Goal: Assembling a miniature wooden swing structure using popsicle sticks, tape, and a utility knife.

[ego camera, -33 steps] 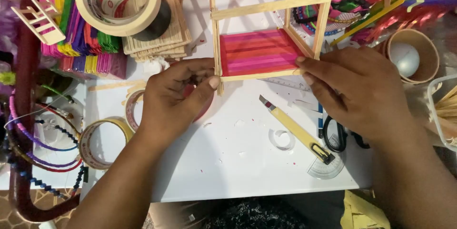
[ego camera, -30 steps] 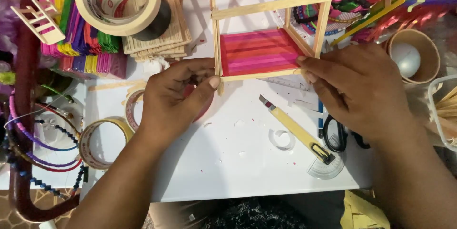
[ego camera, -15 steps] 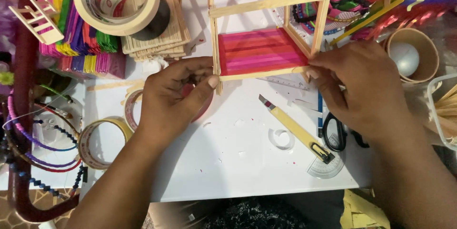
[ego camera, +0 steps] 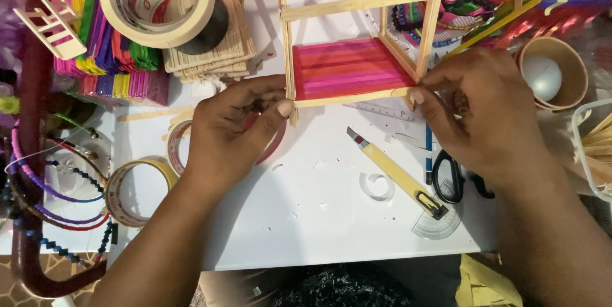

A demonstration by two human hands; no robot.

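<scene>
**Stick Frame Held at Both Front Corners**

The stick frame (ego camera: 357,39) stands upright at the far middle of the white tabletop (ego camera: 319,218). It is an open box of plain wooden sticks with a floor of pink and red sticks.

The left hand (ego camera: 233,131) is closed on the front left corner of the stick frame, thumb and fingertips pinched against the base of the left post. The right hand (ego camera: 475,112) is closed on the front right corner, fingertips pressing the end of the front bottom stick.

Surrounding items:
- A yellow utility knife (ego camera: 395,173) lies on the tabletop between the two hands, near the front edge of the frame.
- Black-handled scissors (ego camera: 449,176) lie just beside the right wrist.
- A large roll of masking tape (ego camera: 159,1) rests on a stack of plain and coloured sticks (ego camera: 210,52) at the far left.
- A paper cup (ego camera: 554,74) holding a white ball stands to the right.
</scene>
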